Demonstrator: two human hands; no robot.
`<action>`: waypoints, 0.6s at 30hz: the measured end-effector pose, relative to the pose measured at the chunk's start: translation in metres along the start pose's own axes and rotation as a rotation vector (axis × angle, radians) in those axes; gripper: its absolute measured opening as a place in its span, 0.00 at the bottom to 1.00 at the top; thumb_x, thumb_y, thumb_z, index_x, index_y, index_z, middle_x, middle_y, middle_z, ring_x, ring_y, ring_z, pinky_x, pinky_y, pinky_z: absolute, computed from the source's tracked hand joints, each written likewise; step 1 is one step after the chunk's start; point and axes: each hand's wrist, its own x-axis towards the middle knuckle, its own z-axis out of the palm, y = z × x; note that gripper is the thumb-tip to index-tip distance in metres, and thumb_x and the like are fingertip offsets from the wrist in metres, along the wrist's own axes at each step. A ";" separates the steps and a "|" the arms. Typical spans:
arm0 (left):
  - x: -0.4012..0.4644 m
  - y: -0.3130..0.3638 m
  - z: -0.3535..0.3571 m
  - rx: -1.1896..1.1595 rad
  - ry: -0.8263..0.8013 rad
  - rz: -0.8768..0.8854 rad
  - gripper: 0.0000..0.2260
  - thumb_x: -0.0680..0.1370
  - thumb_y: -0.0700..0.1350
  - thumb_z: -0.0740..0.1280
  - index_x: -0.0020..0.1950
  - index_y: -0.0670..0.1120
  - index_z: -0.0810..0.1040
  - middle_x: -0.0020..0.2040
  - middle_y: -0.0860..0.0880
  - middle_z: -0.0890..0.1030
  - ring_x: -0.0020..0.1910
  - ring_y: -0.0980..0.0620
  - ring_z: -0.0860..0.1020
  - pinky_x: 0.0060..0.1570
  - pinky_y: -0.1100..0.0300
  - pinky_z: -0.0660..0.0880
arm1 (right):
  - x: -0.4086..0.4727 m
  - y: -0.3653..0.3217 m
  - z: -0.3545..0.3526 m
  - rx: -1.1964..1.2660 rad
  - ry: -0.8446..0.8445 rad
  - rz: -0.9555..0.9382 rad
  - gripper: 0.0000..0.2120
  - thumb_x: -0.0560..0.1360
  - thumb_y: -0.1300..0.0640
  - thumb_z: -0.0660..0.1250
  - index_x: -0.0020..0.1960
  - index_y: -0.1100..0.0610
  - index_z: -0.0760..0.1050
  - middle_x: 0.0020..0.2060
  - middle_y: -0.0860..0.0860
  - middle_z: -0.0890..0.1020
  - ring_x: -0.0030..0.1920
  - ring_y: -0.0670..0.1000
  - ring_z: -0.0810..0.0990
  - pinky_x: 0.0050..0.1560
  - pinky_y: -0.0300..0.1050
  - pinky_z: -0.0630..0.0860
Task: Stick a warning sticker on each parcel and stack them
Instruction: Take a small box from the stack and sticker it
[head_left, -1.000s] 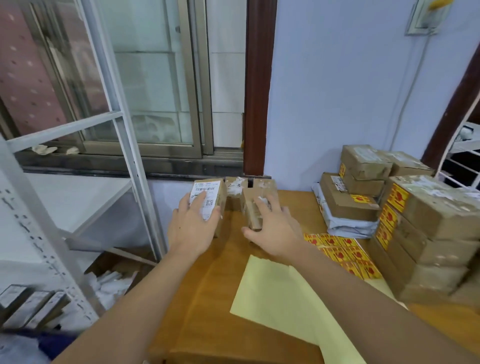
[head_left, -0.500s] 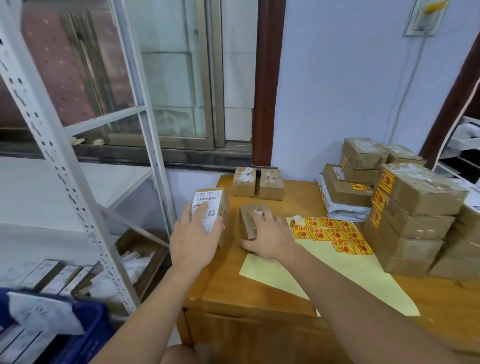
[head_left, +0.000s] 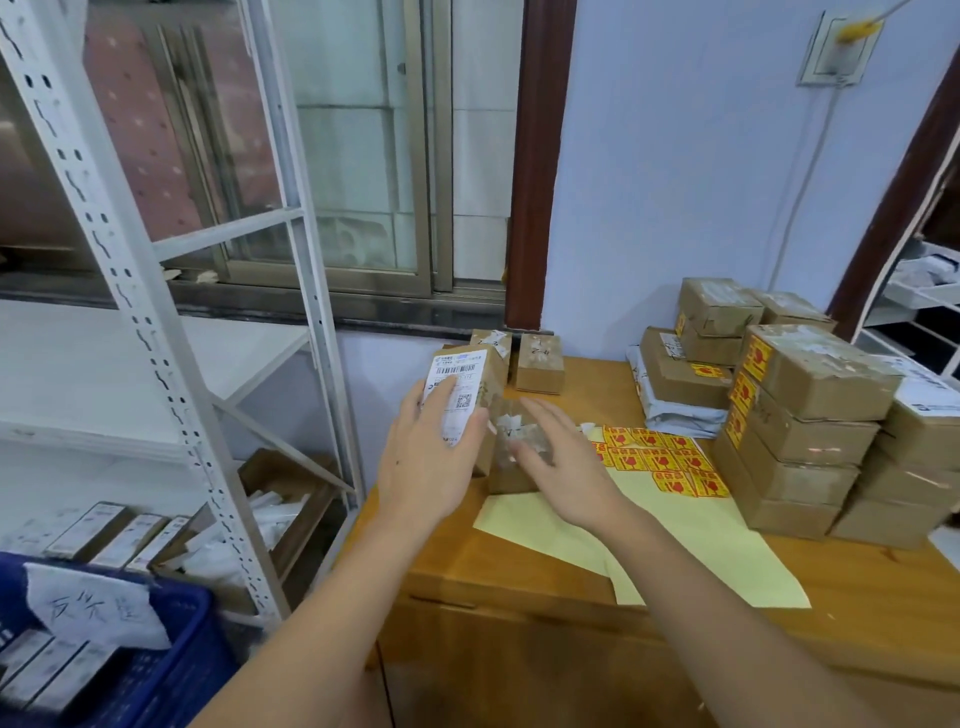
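Observation:
My left hand (head_left: 426, 457) grips a small brown parcel (head_left: 475, 384) with a white shipping label, held tilted above the table's left edge. My right hand (head_left: 563, 462) lies over a second small brown parcel (head_left: 511, 467) that rests on the table beside the first; its fingers look straight. Red-and-yellow warning stickers (head_left: 657, 460) lie on a pale yellow backing sheet (head_left: 691, 540) just right of my right hand. A stack of stickered parcels (head_left: 800, 415) rises at the right.
Two more small parcels (head_left: 540, 364) stand at the back of the wooden table (head_left: 519, 571). A white metal shelf rack (head_left: 156, 322) stands to the left. A blue crate (head_left: 156, 660) with boxes sits at the bottom left.
Both hands have drawn the two small parcels from the table's back toward me, leaving two others behind. The left parcel is now lifted and tilted. The camera has pulled back.

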 end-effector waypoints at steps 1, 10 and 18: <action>-0.002 0.007 0.004 -0.055 -0.018 -0.011 0.29 0.81 0.67 0.58 0.81 0.59 0.62 0.80 0.57 0.61 0.76 0.52 0.65 0.69 0.48 0.69 | -0.007 -0.003 -0.004 0.080 0.015 -0.001 0.28 0.83 0.42 0.60 0.80 0.44 0.58 0.78 0.42 0.62 0.77 0.44 0.62 0.75 0.50 0.65; -0.028 0.067 0.059 -0.584 -0.219 -0.089 0.27 0.81 0.63 0.62 0.79 0.56 0.66 0.75 0.55 0.68 0.74 0.57 0.66 0.71 0.58 0.63 | -0.064 0.002 -0.043 0.341 0.050 0.001 0.27 0.81 0.38 0.59 0.78 0.35 0.54 0.72 0.27 0.61 0.70 0.26 0.59 0.62 0.22 0.62; -0.050 0.078 0.099 -0.866 -0.407 -0.322 0.30 0.73 0.74 0.60 0.72 0.63 0.73 0.69 0.56 0.77 0.70 0.52 0.74 0.72 0.43 0.70 | -0.083 0.031 -0.055 0.566 0.123 0.104 0.32 0.78 0.38 0.63 0.79 0.35 0.56 0.73 0.29 0.63 0.71 0.32 0.65 0.67 0.33 0.67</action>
